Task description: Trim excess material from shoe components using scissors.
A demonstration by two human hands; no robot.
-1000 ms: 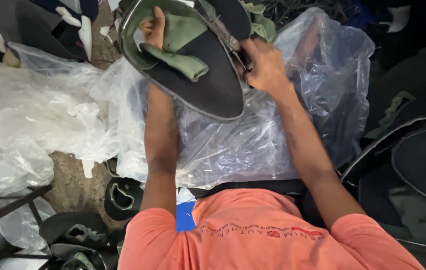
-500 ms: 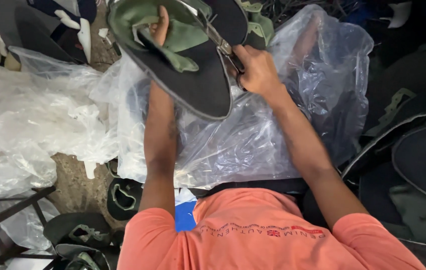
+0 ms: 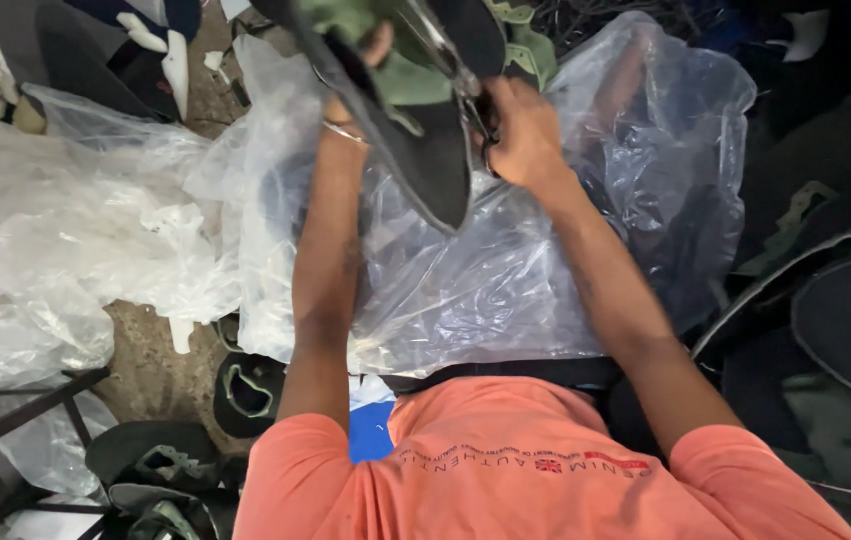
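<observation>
Black flip-flop sandal (image 3: 416, 150) with green strap (image 3: 366, 25) sits at top centre of frame, tilted on edge over the clear plastic bag (image 3: 506, 290) on the lap. Left hand (image 3: 371, 55) is partly hidden behind the sole, grip closed on it. Right hand (image 3: 526, 135) pinches shut on a metal tool (image 3: 446, 55) at the strap. Best approach, I'd say: brace the sole firm, work the tool close to the strap plug, keep the sandal from twisting.

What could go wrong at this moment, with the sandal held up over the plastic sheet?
The left hand and right hand hold the dark sandal tilted in the air, so a slip might drop it onto the clear plastic sheet. A thin metal tool lies close to the right hand's fingers and might nick them. Loose sandals on the ground could be a trip hazard.
</observation>
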